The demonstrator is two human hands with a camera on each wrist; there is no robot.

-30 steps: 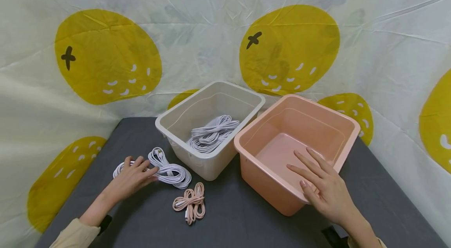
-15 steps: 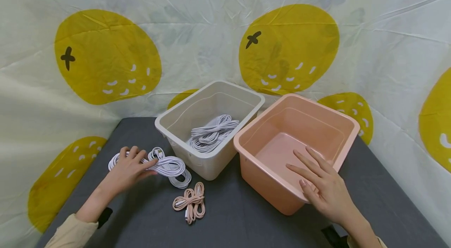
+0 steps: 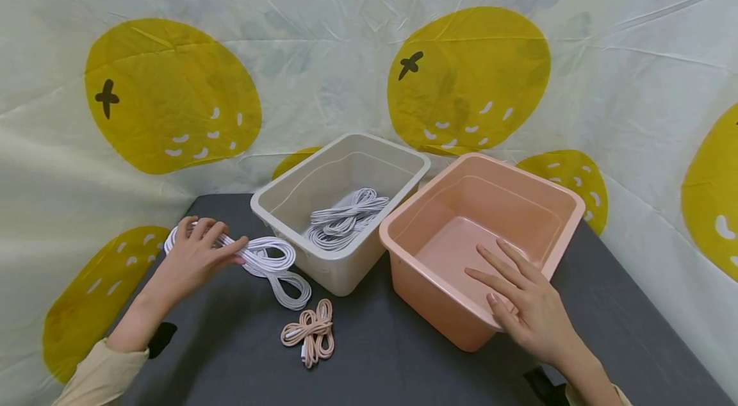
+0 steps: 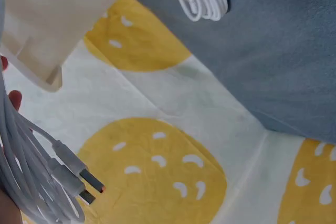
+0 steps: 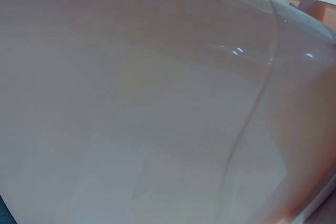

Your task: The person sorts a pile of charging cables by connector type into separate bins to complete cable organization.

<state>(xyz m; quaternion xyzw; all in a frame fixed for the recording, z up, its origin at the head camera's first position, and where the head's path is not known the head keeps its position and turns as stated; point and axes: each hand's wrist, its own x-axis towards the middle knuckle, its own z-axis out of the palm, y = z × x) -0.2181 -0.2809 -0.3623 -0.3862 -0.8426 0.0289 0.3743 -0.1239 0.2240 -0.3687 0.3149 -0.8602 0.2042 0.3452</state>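
Observation:
My left hand grips a bundled white charging cable, raised off the table at the left. Loops of it stick out on both sides of the hand, and the left wrist view shows its two plugs. Below it, another white cable bundle lies on the table beside the cream bin. A peach-coloured cable, tied in loops, rests nearer the front. My right hand lies over the near rim of the pink bin, its fingers straight and spread; the right wrist view is filled by that bin's wall.
The cream bin holds white cable bundles and stands left of the pink bin, their rims close together. Both stand on a dark grey tabletop. A fruit-print sheet hangs behind and at both sides.
My left hand has lifted the white cable bundle off the table, up and slightly left, uncovering more of the white bundle beneath. My right hand stays in place at the pink bin.

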